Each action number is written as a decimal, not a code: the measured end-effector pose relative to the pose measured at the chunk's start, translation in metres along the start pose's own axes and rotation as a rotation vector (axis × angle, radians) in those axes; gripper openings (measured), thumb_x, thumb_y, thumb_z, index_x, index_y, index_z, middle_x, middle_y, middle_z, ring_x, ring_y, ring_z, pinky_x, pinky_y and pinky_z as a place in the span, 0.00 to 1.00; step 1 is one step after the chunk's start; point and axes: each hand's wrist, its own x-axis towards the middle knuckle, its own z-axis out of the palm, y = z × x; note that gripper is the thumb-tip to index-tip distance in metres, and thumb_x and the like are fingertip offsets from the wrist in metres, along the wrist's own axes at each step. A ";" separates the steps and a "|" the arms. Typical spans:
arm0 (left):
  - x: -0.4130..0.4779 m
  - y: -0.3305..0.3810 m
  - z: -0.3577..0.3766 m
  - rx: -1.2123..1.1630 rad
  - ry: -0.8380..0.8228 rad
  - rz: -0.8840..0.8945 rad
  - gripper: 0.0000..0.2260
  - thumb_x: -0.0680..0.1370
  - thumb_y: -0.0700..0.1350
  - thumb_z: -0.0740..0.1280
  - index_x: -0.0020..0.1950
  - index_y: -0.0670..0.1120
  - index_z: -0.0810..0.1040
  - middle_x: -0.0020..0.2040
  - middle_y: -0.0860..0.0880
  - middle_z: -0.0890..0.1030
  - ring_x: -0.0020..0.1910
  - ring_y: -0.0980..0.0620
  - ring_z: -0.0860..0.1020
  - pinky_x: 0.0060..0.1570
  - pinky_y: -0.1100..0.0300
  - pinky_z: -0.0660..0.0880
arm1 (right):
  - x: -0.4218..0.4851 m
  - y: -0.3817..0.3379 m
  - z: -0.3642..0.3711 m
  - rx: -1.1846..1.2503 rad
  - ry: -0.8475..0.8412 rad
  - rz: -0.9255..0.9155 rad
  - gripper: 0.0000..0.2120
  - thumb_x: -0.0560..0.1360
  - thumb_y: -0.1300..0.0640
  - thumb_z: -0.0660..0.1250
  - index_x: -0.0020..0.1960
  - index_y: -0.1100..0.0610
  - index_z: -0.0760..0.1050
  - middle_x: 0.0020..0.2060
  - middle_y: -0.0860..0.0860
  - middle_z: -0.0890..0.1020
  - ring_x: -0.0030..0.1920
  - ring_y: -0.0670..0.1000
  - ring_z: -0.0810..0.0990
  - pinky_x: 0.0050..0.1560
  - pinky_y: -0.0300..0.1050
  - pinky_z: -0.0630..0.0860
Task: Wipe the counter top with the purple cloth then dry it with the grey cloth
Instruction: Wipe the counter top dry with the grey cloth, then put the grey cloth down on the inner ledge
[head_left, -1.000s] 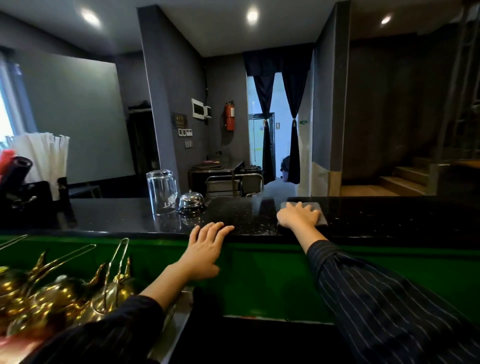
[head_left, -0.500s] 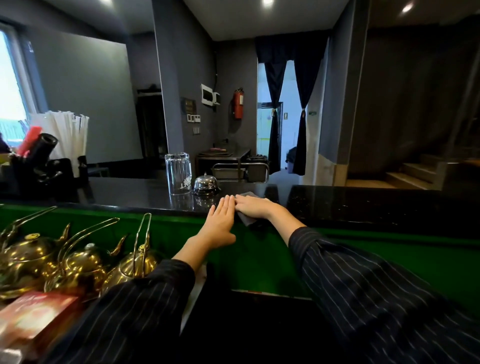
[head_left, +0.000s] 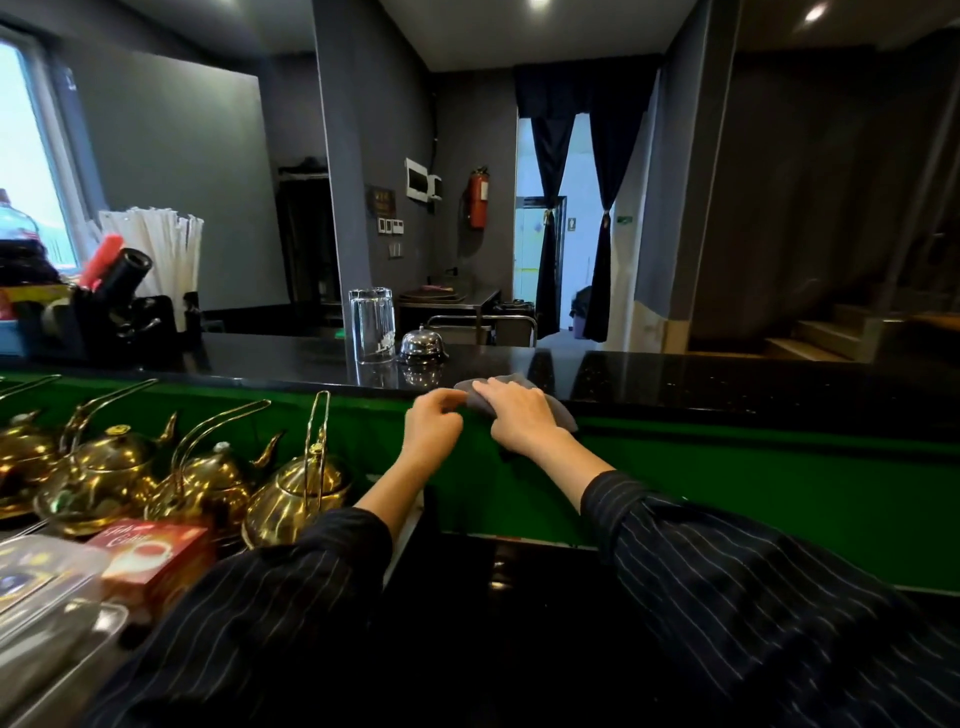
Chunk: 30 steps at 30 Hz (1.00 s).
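The black speckled counter top (head_left: 727, 382) runs across the view above a green front panel. A grey cloth (head_left: 558, 410) lies bunched at the counter's near edge and hangs partly over it. My right hand (head_left: 522, 418) rests on top of the cloth, fingers closing around it. My left hand (head_left: 434, 426) is just left of the cloth at the counter edge, fingers curled, its fingertips near the cloth's left end. No purple cloth is in view.
An upturned glass (head_left: 371, 325) and a chrome call bell (head_left: 422, 345) stand on the counter just behind my hands. A holder of white straws (head_left: 156, 254) stands at the far left. Several brass teapots (head_left: 296, 488) and a red tea box (head_left: 156, 553) sit below left.
My right hand has dragged the grey cloth leftward along the counter to its near edge and now gathers it. My left hand has curled from flat and moved up beside the cloth.
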 end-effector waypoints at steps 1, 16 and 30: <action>-0.005 0.001 -0.002 -0.237 0.038 -0.135 0.14 0.72 0.33 0.63 0.54 0.44 0.79 0.52 0.41 0.82 0.50 0.46 0.80 0.50 0.54 0.76 | -0.005 -0.002 0.004 0.022 0.036 -0.008 0.32 0.74 0.66 0.62 0.76 0.55 0.60 0.74 0.54 0.67 0.73 0.57 0.65 0.72 0.56 0.63; -0.085 -0.047 -0.036 -0.816 -0.226 -0.649 0.07 0.77 0.34 0.61 0.48 0.40 0.78 0.31 0.44 0.84 0.28 0.49 0.83 0.27 0.59 0.80 | -0.105 -0.030 0.062 0.485 0.027 -0.245 0.41 0.73 0.48 0.70 0.79 0.53 0.54 0.75 0.52 0.66 0.74 0.53 0.66 0.73 0.48 0.65; -0.055 -0.011 -0.089 -0.852 0.001 -0.393 0.05 0.77 0.36 0.63 0.50 0.44 0.76 0.45 0.44 0.81 0.44 0.48 0.80 0.46 0.53 0.77 | -0.076 -0.048 0.054 1.360 -0.254 0.119 0.18 0.66 0.73 0.74 0.54 0.61 0.79 0.46 0.55 0.84 0.46 0.53 0.83 0.52 0.44 0.80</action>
